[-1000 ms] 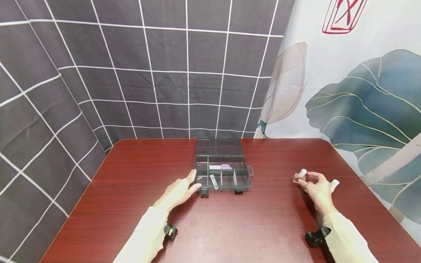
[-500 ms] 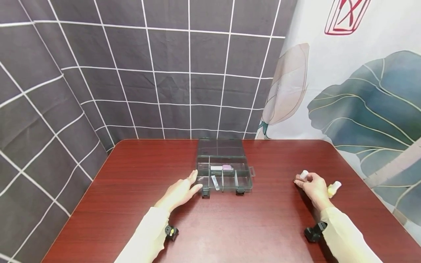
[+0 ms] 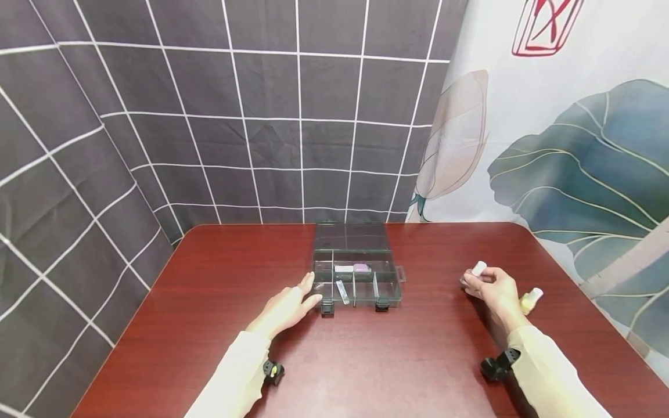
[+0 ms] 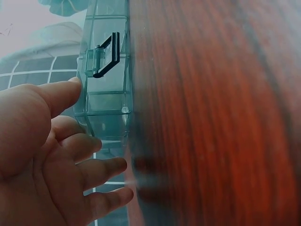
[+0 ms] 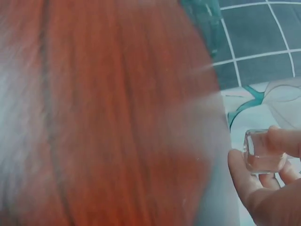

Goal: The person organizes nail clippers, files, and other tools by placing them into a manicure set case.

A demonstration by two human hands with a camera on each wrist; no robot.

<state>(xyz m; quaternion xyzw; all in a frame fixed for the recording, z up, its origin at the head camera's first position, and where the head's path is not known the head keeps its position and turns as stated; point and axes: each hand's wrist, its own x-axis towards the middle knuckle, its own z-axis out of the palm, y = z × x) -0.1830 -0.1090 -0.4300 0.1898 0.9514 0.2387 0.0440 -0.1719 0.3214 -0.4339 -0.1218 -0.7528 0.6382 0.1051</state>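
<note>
My right hand [image 3: 499, 293] grips a small clear bottle with pinkish contents [image 5: 258, 150] and a white cap, like a nail polish bottle. In the right wrist view its glass sits between thumb and fingers, off the table. A yellow bottle with a white cap [image 3: 531, 300] stands tilted-looking just right of that hand. My left hand [image 3: 284, 307] rests, fingers extended, against the left side of a transparent divided box [image 3: 388, 300] with its lid raised. The left wrist view shows the thumb [image 4: 63, 94] on the box's front edge.
Inside the box lie a purple bottle with a white cap [image 3: 360, 267] and a slim clear-and-silver piece [image 3: 342, 291]. Two black latches [image 3: 327, 307] hang at its front. The reddish wood table [image 3: 397, 360] meets a grey gridded cloth [image 3: 261, 145] behind.
My right hand has taken hold of the pinkish bottle and raised it slightly off the table. The yellow bottle has come into fuller view beside it. My left hand has stayed at the box.
</note>
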